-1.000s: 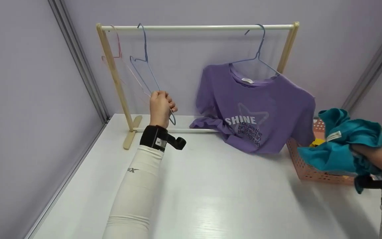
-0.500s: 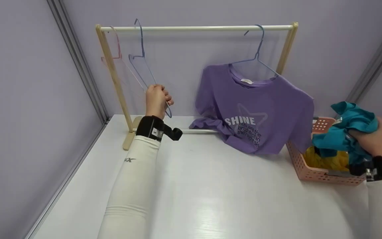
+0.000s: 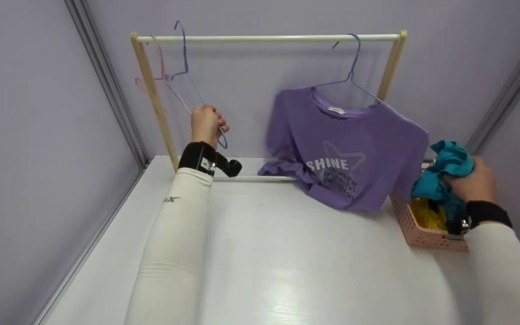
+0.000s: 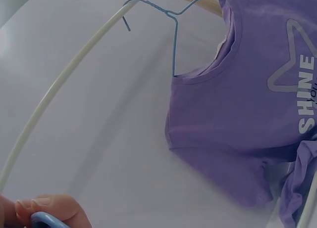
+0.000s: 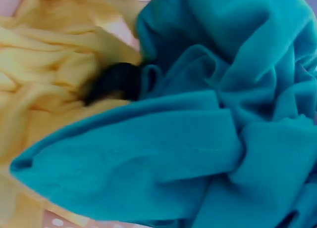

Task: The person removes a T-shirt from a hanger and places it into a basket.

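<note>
My left hand (image 3: 206, 123) grips a blue wire hanger (image 3: 185, 52) by its lower part; the hanger's hook stands above the rail, and in the left wrist view the fingers (image 4: 59, 208) curl round the blue wire. My right hand (image 3: 476, 180) holds a bunched teal garment (image 3: 452, 162) over the pink basket (image 3: 427, 238). Teal cloth fills much of the right wrist view, with the fingers hidden there. Below it, yellow cloth (image 5: 44, 89) lies in the basket. A purple T-shirt (image 3: 359, 144) hangs on another blue hanger (image 3: 355, 58) at the rail's right.
The rack has a white rail (image 3: 264, 39) between wooden posts (image 3: 154, 99). A pink hanger (image 3: 162, 63) hangs at its left end. The shirt's hem rests on the white table (image 3: 278, 253). Pale walls stand behind and at both sides.
My left hand has moved up and left, raising the blue hanger so its hook stands higher over the rail. My right hand has brought the teal garment leftward over the basket.
</note>
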The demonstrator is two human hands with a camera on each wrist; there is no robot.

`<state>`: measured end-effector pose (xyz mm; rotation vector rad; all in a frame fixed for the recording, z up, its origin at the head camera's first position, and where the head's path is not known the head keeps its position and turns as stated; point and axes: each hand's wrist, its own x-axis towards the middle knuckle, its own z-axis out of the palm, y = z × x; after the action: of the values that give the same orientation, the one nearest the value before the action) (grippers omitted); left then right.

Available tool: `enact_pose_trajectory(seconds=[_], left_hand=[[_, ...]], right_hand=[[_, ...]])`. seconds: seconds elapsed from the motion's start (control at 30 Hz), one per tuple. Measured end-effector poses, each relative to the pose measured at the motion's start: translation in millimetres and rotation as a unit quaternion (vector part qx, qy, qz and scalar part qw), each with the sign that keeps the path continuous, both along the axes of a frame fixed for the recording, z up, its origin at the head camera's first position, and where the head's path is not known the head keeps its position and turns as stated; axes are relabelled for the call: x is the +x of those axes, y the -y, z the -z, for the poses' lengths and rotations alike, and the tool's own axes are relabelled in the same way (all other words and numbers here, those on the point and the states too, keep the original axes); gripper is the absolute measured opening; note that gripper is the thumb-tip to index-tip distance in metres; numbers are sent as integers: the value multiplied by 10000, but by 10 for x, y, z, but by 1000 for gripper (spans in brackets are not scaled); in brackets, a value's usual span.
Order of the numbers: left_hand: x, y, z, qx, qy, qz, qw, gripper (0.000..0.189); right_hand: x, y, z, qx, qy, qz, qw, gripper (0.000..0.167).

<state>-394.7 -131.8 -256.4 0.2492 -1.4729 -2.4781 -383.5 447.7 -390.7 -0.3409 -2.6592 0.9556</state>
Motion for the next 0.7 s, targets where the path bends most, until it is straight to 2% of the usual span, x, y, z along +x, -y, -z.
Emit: enact_pose_trajectory(seconds=[0.1,0.2,0.33,0.4,0.43,0.47,0.5,0.57,0.63,0.67,0.7], left_hand=[[-19,45,-22,90,85,-25,9999,29],[-36,83,-16,36,199,-112,9997,25],[-65,110,16,-514,237,-372,9977,22],[-63,127,29,-1095,305,-495,9923,14],[-294,225,161,-1264,343,-513,9901,12],[-293,233,165,-1550,434,-566,9853,20],[-291,237,167,-1889,538,-614,9786,36],[-279,236,162,-2683,716,-676,9583,62],[-278,220,152,-3202,868,-727,9406,74],[-45,118,22,-3575,940,-817,9256,77],[-40,103,17,-3792,965,-851,9163,82]], right_hand=[[-54,18,75,250,135,18,9996,77],[-88,24,153,185,454,-4,9988,86],[-116,24,216,107,840,-169,9963,92],[-132,39,223,288,924,-347,9947,90],[-139,50,221,417,933,-457,9937,88],[-145,62,219,535,977,-572,9921,85],[-147,78,213,628,1055,-679,9901,83],[-145,123,200,724,1247,-752,9867,80],[-139,180,184,824,1437,-722,9835,77],[-136,212,172,865,1547,-647,9820,76],[-137,249,161,931,1574,-551,9816,74]])
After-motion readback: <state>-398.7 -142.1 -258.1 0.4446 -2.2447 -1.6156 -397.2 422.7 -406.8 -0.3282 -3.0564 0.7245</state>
